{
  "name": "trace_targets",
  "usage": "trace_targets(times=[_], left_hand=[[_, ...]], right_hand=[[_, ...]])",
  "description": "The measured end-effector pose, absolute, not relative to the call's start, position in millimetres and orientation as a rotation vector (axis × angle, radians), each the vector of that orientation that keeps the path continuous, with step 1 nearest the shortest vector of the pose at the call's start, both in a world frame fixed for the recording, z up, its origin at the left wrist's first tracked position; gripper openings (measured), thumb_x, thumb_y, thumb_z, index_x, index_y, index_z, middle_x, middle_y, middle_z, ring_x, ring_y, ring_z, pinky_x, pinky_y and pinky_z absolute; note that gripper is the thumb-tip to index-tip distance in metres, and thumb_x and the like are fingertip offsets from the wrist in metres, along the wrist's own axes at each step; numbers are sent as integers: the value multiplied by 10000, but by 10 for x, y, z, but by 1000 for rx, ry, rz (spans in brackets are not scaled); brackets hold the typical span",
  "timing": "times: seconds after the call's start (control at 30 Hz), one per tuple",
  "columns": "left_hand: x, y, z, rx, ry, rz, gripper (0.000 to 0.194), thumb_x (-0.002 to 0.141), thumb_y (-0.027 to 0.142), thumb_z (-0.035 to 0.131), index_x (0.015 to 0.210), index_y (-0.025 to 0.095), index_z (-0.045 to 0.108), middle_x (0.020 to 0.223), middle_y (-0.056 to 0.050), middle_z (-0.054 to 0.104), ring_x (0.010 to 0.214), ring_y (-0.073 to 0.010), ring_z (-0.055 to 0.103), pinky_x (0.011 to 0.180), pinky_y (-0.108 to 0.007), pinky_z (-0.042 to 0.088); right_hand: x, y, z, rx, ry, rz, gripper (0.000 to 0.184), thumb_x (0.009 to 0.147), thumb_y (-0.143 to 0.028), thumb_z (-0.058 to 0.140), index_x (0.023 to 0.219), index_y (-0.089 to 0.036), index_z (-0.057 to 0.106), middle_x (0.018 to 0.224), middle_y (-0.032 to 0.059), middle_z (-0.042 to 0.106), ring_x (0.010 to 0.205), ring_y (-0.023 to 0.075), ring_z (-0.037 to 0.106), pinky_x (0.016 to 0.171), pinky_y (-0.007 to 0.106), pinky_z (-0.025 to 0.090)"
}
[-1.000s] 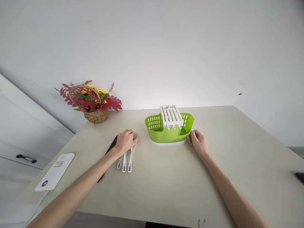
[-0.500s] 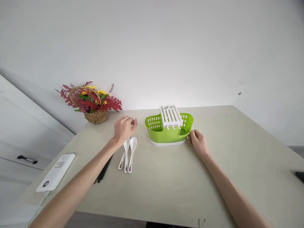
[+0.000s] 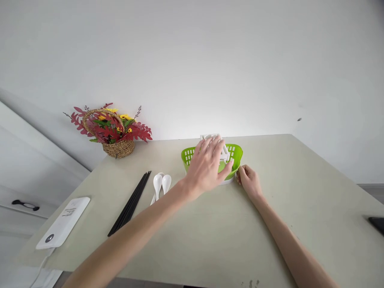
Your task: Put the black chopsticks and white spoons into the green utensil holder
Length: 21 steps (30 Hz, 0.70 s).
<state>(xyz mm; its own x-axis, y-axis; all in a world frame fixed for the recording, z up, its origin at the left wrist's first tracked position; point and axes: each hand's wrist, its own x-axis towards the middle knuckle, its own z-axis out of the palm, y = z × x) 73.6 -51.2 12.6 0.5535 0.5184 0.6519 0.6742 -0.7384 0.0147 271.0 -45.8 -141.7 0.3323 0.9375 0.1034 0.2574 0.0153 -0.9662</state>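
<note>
My left hand (image 3: 207, 168) is over a green plastic basket (image 3: 237, 159), its fingers stretched out and its thumb apart. It covers much of the white slotted rack (image 3: 225, 153) that lies across the basket's top; whether the fingertips touch the rack I cannot tell. Against the basket's right end rests my right hand (image 3: 250, 183), its fingers curled closed. What those fingers hold, if anything, is hidden. Left of the basket lie white spoons (image 3: 157, 184), their handles partly behind my left forearm. Several black chopsticks (image 3: 131, 205) lie side by side farther left.
A wicker basket (image 3: 118, 149) of red leaves and yellow flowers stands at the table's back left. Near the left edge lies a white flat device (image 3: 64, 222) with a cable. A dark object (image 3: 377, 225) sits at the far right, and a wall rises behind the table.
My left hand has moved right, from above the spoons to over the green basket, and its fingers have straightened. More of the chopsticks shows. My right hand stays beside the basket.
</note>
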Motion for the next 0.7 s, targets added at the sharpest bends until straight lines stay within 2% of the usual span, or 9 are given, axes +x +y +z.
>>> trace_targets(times=[0.17,0.33,0.53,0.7], left_hand=[[724,-320,-46,-2511,-974,-981,459,987,344,562,1411,172,593,1490,-106,619,1418,-283,540,1235,-490,389],[450,-66,-20,-2450,-965,-1043,445,938,313,591,1357,181,663,1408,-70,688,1356,-248,601,1219,-459,409],[-299,277,92,-2302,-1238,-907,475,873,320,663,1343,261,701,1375,-23,710,1307,-319,601,1147,-568,394],[-904,397,175,-2200,-1354,-866,477,902,301,615,1371,248,687,1414,-33,685,1336,-297,584,1144,-478,398]], right_hand=[[2704,-457,-1410,-1497,-1164,768,402,982,-501,508,677,-238,507,551,-31,564,525,142,492,564,272,389],[2691,-479,-1376,-1501,-1174,784,415,981,-532,507,688,-240,486,569,-36,543,524,137,481,549,272,374],[2678,-493,-1350,-1494,-1191,790,425,983,-540,503,680,-243,473,569,-35,529,531,137,459,537,270,361],[2682,-499,-1344,-1508,-1196,803,425,984,-542,502,681,-245,478,586,-30,529,537,140,453,533,275,357]])
